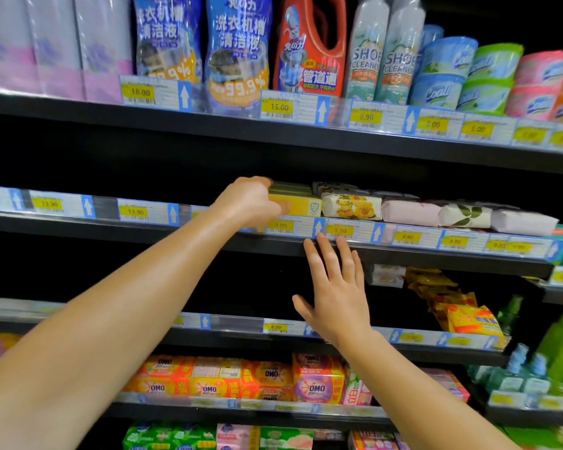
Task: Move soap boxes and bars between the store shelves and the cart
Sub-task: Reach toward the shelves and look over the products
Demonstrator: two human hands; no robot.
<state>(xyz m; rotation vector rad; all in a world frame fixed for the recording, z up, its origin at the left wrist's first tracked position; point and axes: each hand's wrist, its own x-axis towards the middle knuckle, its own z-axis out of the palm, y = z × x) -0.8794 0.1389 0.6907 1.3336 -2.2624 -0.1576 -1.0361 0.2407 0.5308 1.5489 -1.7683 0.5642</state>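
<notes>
A yellow soap box (301, 203) lies at the front of the middle shelf (403, 258), and my left hand (249, 201) grips its left end, thumb along the front face. To its right on the same shelf lie wrapped soap bars: a floral one (351, 206), a pink one (410, 212), a leaf-print one (465, 216) and a white one (520, 222). My right hand (333, 289) is open with fingers spread, held just below that shelf's edge and holding nothing. No cart is in view.
Price tags (280, 226) line each shelf edge. The top shelf holds detergent bags (238, 50), a red bottle (309, 47) and shoe cleaner (398, 50). Yellow soap packs (468, 316) and OMO boxes (317, 378) fill the lower shelves. The shelf left of the yellow box is dark.
</notes>
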